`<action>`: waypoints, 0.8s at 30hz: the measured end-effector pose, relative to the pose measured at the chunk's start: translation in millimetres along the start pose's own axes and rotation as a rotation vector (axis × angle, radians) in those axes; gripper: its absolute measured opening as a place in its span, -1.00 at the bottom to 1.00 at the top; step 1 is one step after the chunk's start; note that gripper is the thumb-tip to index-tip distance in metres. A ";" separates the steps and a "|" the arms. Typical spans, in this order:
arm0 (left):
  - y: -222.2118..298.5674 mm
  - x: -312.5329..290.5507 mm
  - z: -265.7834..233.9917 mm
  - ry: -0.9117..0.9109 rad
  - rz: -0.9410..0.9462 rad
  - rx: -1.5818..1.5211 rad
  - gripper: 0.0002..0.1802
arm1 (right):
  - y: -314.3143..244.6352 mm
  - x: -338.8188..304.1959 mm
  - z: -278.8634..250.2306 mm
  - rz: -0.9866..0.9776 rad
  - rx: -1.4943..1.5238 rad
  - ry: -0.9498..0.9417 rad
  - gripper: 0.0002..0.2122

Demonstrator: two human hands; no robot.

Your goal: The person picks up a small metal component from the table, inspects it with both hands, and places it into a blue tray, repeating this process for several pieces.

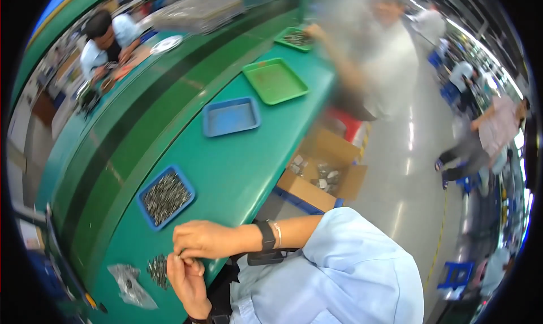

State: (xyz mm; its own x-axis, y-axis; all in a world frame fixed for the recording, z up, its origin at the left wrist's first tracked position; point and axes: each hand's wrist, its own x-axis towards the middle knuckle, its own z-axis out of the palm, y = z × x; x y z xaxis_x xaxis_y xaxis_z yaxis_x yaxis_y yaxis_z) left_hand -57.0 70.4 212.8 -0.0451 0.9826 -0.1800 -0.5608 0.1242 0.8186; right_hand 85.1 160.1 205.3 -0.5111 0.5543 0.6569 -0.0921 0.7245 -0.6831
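Over the near edge of the green table, my right hand [205, 238] and my left hand [188, 283] meet at the fingertips. The fingers of both are closed in a pinch, and whatever sits between them is too small to make out. Just left of my left hand lies a loose pile of small dark metal parts [158, 270]. A clear plastic bag [131, 285] with something dark inside rests beside that pile. Farther up, beyond my right hand, a blue tray [192, 186] holds many slim metal pieces.
Along the table [237, 164] stand another blue tray [231, 117], a green tray [275, 81] and a far green tray with parts [294, 38], where a blurred person [379, 58] reaches. An open cardboard box [308, 189] stands right of the table. A green conveyor [136, 137] runs alongside.
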 end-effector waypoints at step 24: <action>-8.6 38.6 67.2 -0.046 -0.064 0.080 -0.75 | 37.2 -14.4 -49.3 0.042 0.207 0.083 -0.91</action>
State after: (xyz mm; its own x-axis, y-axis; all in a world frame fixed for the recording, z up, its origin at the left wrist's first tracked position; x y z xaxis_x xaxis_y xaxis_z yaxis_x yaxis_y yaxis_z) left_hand 1.7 116.5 235.4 0.0273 0.9775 -0.2094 -0.4938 0.1953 0.8474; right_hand 131.1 199.2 186.1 -0.4473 0.6199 0.6448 -0.2499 0.6056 -0.7555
